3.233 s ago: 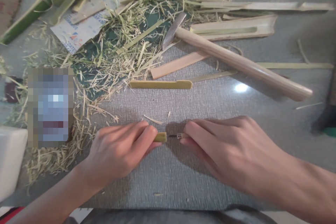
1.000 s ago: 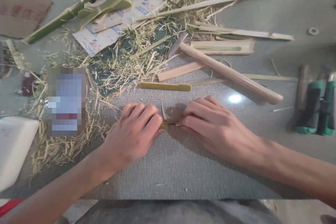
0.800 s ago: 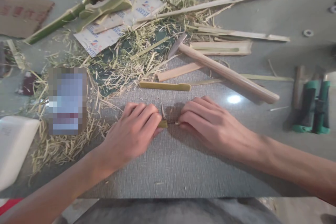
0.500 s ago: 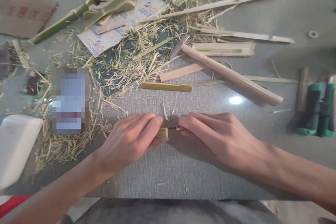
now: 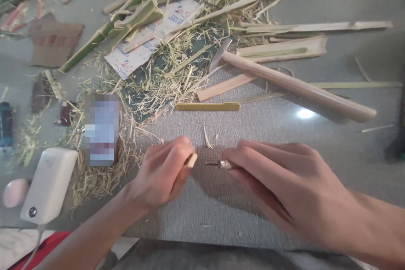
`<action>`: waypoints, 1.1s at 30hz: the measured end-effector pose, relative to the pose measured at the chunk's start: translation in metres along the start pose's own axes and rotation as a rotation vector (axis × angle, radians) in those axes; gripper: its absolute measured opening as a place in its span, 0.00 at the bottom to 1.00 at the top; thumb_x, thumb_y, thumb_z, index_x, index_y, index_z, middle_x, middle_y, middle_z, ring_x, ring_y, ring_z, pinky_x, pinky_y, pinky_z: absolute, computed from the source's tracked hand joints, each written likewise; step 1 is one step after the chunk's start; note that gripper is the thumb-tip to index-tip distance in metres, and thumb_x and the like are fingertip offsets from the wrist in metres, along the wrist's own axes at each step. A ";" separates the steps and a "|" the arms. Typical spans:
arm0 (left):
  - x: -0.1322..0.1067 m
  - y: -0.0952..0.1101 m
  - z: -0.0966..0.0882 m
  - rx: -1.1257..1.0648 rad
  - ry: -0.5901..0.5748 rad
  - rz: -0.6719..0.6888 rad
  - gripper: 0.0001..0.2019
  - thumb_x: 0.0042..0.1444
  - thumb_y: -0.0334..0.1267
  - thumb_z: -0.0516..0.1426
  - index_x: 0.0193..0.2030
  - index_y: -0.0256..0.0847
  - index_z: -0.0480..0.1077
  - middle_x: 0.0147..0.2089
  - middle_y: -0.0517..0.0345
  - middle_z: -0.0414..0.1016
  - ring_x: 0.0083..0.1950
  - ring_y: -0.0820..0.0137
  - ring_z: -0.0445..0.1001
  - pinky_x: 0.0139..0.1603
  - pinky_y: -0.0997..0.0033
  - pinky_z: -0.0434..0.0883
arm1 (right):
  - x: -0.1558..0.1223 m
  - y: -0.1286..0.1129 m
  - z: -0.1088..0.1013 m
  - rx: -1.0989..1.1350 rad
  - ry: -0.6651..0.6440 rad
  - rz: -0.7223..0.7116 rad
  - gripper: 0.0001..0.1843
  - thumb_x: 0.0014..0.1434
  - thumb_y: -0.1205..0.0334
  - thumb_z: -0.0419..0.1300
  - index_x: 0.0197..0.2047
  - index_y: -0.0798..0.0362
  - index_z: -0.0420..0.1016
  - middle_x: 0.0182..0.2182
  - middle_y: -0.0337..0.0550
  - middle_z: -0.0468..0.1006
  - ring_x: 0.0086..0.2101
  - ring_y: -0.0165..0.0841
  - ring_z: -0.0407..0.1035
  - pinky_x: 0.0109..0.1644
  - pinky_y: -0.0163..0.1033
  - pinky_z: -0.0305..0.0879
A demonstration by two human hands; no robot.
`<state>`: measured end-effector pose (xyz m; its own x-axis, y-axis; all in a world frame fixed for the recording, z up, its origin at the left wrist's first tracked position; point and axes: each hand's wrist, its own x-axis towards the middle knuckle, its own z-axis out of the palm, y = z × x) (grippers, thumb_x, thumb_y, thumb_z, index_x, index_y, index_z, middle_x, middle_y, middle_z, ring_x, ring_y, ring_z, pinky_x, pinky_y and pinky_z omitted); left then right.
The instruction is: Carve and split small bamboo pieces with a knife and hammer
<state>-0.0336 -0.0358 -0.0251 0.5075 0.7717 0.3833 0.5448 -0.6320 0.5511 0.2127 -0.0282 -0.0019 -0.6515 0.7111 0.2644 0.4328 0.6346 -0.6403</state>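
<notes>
My left hand (image 5: 167, 168) is closed around a short bamboo piece (image 5: 191, 160); only its pale end sticks out past the thumb and forefinger. Pinched in my right hand (image 5: 278, 185) is a slim awl-like tool (image 5: 224, 164) with a silver collar and a thin dark tip. That tip points left at the bamboo, with a small gap between them. The tool's handle is hidden in my fingers. Beyond both hands, a yellowish bamboo strip (image 5: 208, 106) with a stepped edge lies flat on the grey table (image 5: 190, 223).
A wooden-handled hammer (image 5: 300, 82) lies at the right, beyond my right hand. Bamboo shavings (image 5: 171, 76), split bamboo lengths (image 5: 281, 48) and a printed paper sheet (image 5: 152, 42) cover the back. On the left are a phone (image 5: 103, 130) and a white power bank (image 5: 49, 185).
The tool's tip has come away from the bamboo piece, leaving a gap. My right hand has moved right, and the bamboo's end has turned. The camera view has shifted as well.
</notes>
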 end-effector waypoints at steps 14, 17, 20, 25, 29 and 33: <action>0.002 0.003 0.001 0.133 -0.006 0.029 0.12 0.75 0.37 0.47 0.39 0.40 0.66 0.27 0.60 0.68 0.25 0.74 0.63 0.27 0.74 0.64 | -0.002 0.000 0.001 -0.101 0.048 -0.030 0.11 0.76 0.66 0.51 0.41 0.56 0.71 0.27 0.36 0.65 0.24 0.27 0.54 0.26 0.38 0.48; 0.002 0.004 0.001 0.153 -0.018 0.030 0.12 0.75 0.37 0.47 0.40 0.40 0.66 0.27 0.61 0.68 0.24 0.75 0.63 0.27 0.74 0.64 | -0.002 0.000 0.001 -0.104 0.041 -0.026 0.11 0.76 0.65 0.51 0.42 0.57 0.72 0.27 0.36 0.65 0.24 0.27 0.54 0.25 0.38 0.47; 0.002 0.005 0.001 0.158 -0.025 0.014 0.12 0.75 0.38 0.46 0.40 0.41 0.66 0.27 0.61 0.69 0.24 0.74 0.64 0.27 0.73 0.64 | -0.002 0.000 0.001 -0.104 0.041 -0.024 0.11 0.76 0.65 0.51 0.43 0.57 0.73 0.27 0.36 0.65 0.23 0.27 0.55 0.25 0.37 0.48; 0.004 0.004 0.000 0.202 -0.043 0.017 0.12 0.75 0.38 0.47 0.40 0.40 0.66 0.28 0.60 0.70 0.26 0.73 0.67 0.27 0.72 0.63 | -0.005 0.002 0.001 -0.143 0.020 -0.020 0.10 0.75 0.66 0.52 0.48 0.58 0.74 0.27 0.36 0.65 0.23 0.28 0.55 0.25 0.39 0.47; 0.005 0.001 0.000 0.269 -0.085 0.047 0.12 0.74 0.38 0.47 0.39 0.40 0.66 0.28 0.59 0.71 0.24 0.72 0.68 0.25 0.71 0.62 | -0.008 0.005 0.004 -0.185 0.000 0.005 0.08 0.72 0.68 0.53 0.45 0.57 0.74 0.27 0.36 0.65 0.23 0.29 0.54 0.26 0.39 0.46; 0.004 0.001 0.002 0.302 -0.153 0.052 0.08 0.72 0.34 0.47 0.42 0.40 0.65 0.28 0.59 0.72 0.24 0.71 0.68 0.25 0.71 0.63 | -0.010 0.008 0.006 -0.195 -0.003 0.057 0.11 0.75 0.65 0.51 0.40 0.55 0.73 0.26 0.35 0.66 0.23 0.27 0.56 0.27 0.39 0.44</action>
<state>-0.0302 -0.0333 -0.0244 0.6212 0.7331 0.2769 0.6775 -0.6800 0.2805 0.2186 -0.0322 -0.0136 -0.6241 0.7469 0.2296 0.5814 0.6402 -0.5021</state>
